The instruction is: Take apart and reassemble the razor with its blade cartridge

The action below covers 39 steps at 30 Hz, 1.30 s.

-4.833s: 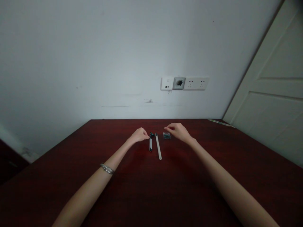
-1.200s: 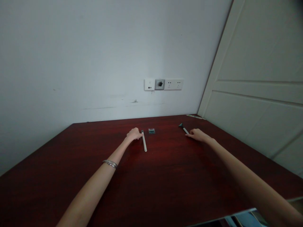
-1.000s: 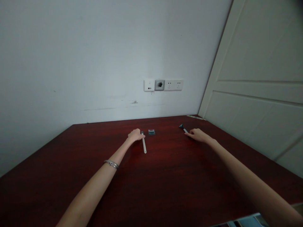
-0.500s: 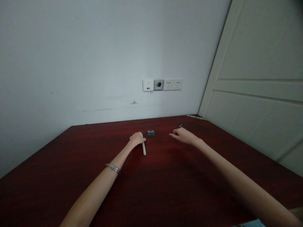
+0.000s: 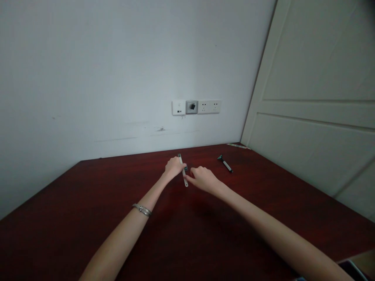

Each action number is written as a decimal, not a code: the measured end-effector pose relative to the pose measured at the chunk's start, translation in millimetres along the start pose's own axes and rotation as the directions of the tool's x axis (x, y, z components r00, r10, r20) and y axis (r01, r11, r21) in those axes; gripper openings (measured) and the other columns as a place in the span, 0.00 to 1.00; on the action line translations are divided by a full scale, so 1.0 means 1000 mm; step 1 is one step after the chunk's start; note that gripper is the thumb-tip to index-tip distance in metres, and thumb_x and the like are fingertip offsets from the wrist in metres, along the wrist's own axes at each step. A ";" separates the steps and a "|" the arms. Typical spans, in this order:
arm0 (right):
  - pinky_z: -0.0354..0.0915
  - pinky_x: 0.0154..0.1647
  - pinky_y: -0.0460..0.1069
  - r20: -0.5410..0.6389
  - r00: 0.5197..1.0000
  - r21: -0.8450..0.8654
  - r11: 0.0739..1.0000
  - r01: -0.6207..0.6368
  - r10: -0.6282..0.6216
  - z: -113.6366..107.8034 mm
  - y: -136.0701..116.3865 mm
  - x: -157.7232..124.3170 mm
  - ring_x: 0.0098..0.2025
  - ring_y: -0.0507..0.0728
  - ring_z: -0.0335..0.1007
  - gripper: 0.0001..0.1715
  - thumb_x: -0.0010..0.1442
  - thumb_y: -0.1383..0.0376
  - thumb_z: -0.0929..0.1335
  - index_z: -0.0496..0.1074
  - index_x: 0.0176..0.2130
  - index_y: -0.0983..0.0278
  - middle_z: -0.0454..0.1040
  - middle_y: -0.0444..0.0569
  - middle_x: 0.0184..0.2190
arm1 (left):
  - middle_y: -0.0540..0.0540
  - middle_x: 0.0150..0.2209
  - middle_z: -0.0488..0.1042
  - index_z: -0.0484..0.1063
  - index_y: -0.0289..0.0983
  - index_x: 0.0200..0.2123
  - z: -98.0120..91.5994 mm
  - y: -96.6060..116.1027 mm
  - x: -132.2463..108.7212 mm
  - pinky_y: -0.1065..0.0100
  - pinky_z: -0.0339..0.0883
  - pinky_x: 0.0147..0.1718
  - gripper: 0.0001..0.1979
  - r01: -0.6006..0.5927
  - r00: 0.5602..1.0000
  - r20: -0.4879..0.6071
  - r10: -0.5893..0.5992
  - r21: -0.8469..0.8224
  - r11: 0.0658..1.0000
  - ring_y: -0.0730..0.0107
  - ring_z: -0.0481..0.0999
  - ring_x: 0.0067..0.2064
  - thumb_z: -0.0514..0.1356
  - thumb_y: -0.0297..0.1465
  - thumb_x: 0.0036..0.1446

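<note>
Wrapped around the middle of a slim white stick (image 5: 185, 181) is my left hand (image 5: 173, 167), its thumb laid across the front. The stick has a dark upper end and a small hole at its lower end. My right hand (image 5: 204, 179) hovers just beside it, with thumb and forefinger apart and the thumb tip at the stick's lower part; whether it touches I cannot tell. Behind the stick, partly covered by my left thumb, sits a small clear case (image 5: 186, 169) with something dark in it. To the right lies a razor (image 5: 226, 165) with a grey handle.
The dark red wooden table (image 5: 164, 234) meets a white wall with sockets (image 5: 209, 106) and a switch plate. A thin pale strip (image 5: 238, 146) lies in the far right corner. A white panelled door (image 5: 310, 105) stands along the right side. At the bottom right a dark object (image 5: 356, 269) shows in part.
My right hand has moved left, away from the razor, which now shows whole. My left hand has shifted slightly right and the stick has tilted, coming in front of the clear case.
</note>
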State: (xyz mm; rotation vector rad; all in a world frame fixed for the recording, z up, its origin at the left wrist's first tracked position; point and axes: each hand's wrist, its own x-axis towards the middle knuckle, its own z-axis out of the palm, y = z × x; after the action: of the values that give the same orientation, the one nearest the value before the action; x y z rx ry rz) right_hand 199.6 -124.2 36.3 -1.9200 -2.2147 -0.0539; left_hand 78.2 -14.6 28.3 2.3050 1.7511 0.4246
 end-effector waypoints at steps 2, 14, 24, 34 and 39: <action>0.64 0.36 0.50 -0.007 1.000 -0.041 0.999 -0.025 0.025 -0.002 -0.002 -0.001 0.38 0.62 0.73 0.24 0.61 0.51 0.59 0.71 0.40 0.67 0.75 0.59 0.36 | 0.35 0.38 0.77 0.75 0.33 0.37 0.000 0.012 0.002 0.67 0.67 0.34 0.16 -0.030 0.999 -0.015 0.030 -0.012 0.999 0.55 0.76 0.42 0.57 0.38 0.49; 0.65 0.35 0.50 -0.063 0.990 -0.052 0.990 -0.128 0.124 -0.004 0.032 -0.003 0.38 0.62 0.74 0.17 0.58 0.61 0.62 0.74 0.35 0.69 0.75 0.60 0.34 | 0.37 0.35 0.77 0.76 0.33 0.32 0.010 0.064 0.008 0.69 0.64 0.31 0.13 -0.126 0.991 -0.056 0.120 -0.109 0.986 0.60 0.77 0.37 0.57 0.36 0.51; 0.59 0.30 0.44 -0.138 0.966 0.087 0.974 -0.209 0.220 -0.014 0.127 -0.004 0.28 0.54 0.72 0.14 0.55 0.62 0.63 0.74 0.25 0.66 0.75 0.51 0.23 | 0.46 0.35 0.76 0.73 0.39 0.34 0.016 0.038 0.017 0.68 0.64 0.35 0.15 -0.353 0.932 -0.145 0.331 -0.167 0.920 0.66 0.74 0.37 0.56 0.44 0.53; 0.59 0.25 0.43 0.195 0.911 0.129 0.911 -0.391 0.363 -0.002 0.235 -0.018 0.27 0.53 0.70 0.13 0.53 0.64 0.66 0.74 0.25 0.70 0.76 0.54 0.25 | 0.42 0.44 0.72 0.70 0.35 0.45 0.022 -0.055 0.056 0.66 0.64 0.45 0.26 -0.497 0.863 -0.007 0.506 -0.193 0.846 0.63 0.71 0.45 0.60 0.46 0.47; 0.59 0.20 0.42 0.271 0.888 0.139 0.898 -0.417 0.370 0.010 0.246 -0.014 0.22 0.52 0.69 0.14 0.54 0.62 0.66 0.74 0.25 0.70 0.76 0.55 0.25 | 0.39 0.45 0.70 0.70 0.33 0.48 0.024 -0.058 0.053 0.66 0.61 0.47 0.34 -0.529 0.839 0.072 0.539 -0.119 0.840 0.58 0.68 0.48 0.61 0.51 0.42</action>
State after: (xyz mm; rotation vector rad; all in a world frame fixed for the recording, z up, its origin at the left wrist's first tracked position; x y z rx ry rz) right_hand 441.2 -98.7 -3.1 -2.3197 -1.8211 0.4629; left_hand 47.9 51.8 -8.6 2.6678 0.9849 0.4533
